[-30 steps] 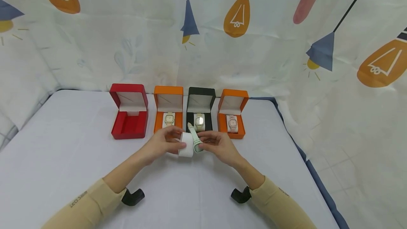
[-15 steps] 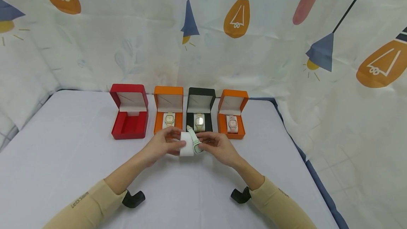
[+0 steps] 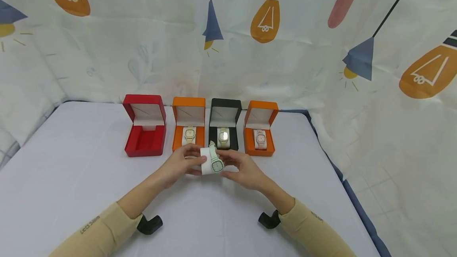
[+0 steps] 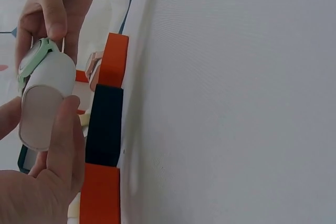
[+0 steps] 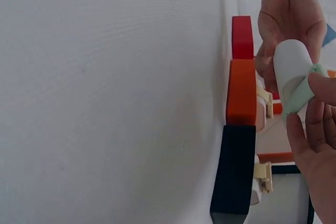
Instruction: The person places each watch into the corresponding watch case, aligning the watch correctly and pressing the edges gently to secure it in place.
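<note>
Above the table's middle my left hand [image 3: 180, 164] pinches a white watch cushion [image 3: 205, 163] by one end, thumb on the near side and fingers on the far side. A mint-green watch [image 3: 217, 165] lies over the cushion's other end, its square dial facing up and toward me. My right hand [image 3: 246, 168] holds the watch at its right side. In the right wrist view, thumb and fingers touch the green strap [image 5: 300, 98], which slants across the cushion [image 5: 292, 59]. Seen from the left wrist, the strap passes around the cushion [image 4: 62, 76]; whether the clasp is fastened is hidden.
Lids raised, a red box [image 3: 131, 140], an orange box [image 3: 177, 134], a black box [image 3: 233, 136] and another orange box [image 3: 270, 146] stand in a row behind my hands. Watches on cushions sit in both orange boxes and the black one. A patterned curtain [image 3: 228, 66] hangs behind.
The green watch has moved left from beside the cushion to over its right end, and its dial has turned up toward me. My right hand has shifted slightly left; the left hand barely moved.
</note>
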Tool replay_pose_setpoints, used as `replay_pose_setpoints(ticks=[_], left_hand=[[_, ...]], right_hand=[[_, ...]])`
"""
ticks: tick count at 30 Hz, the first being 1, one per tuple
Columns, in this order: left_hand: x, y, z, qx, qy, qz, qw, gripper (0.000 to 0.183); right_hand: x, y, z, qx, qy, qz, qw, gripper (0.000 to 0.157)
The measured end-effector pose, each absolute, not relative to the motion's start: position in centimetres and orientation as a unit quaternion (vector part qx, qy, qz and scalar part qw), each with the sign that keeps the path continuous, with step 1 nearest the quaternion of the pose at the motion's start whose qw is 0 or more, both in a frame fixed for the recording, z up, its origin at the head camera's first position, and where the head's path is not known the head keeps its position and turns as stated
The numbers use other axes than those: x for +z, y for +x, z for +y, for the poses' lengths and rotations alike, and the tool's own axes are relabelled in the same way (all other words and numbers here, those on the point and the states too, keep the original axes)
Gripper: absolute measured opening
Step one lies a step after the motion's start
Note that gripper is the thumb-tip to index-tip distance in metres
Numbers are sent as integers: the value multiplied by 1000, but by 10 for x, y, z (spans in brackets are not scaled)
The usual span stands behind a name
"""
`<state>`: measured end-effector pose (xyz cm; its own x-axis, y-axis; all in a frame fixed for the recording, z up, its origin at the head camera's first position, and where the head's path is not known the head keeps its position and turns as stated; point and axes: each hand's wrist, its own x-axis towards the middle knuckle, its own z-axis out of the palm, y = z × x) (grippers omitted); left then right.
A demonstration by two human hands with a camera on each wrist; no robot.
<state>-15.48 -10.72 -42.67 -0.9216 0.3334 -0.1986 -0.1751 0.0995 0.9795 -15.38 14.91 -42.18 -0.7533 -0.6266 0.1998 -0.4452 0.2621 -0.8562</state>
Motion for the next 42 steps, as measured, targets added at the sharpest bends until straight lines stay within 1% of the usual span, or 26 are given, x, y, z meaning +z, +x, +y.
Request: replay_pose_setpoints(ticks=[6, 12, 15, 21, 29, 37, 42], left_hand=[[-428, -155, -109, 672, 51, 713, 194, 57], [-427, -157, -110, 675, 46, 710, 195, 57], [-426, -157, -110, 679, 54, 705, 196, 58], [-425, -155, -113, 680, 81, 700, 201, 63], [-426, -156, -116, 654, 111, 720, 204, 83], [-429, -156, -113, 667, 122, 706, 206, 87], [-429, -156, -111, 667, 129, 707, 195, 83]], right_hand=[[-422, -154, 149, -490, -342, 800, 52, 55], [-424, -156, 149, -485, -384, 786, 8, 54], [-424, -157, 149, -481, -394, 783, -5, 53], [-423, -158, 149, -491, -378, 785, 3, 54], [-423, -157, 151, -496, -367, 787, 6, 54], [-425, -156, 152, -502, -364, 785, 5, 52], [-424, -156, 152, -501, -367, 784, 0, 52]])
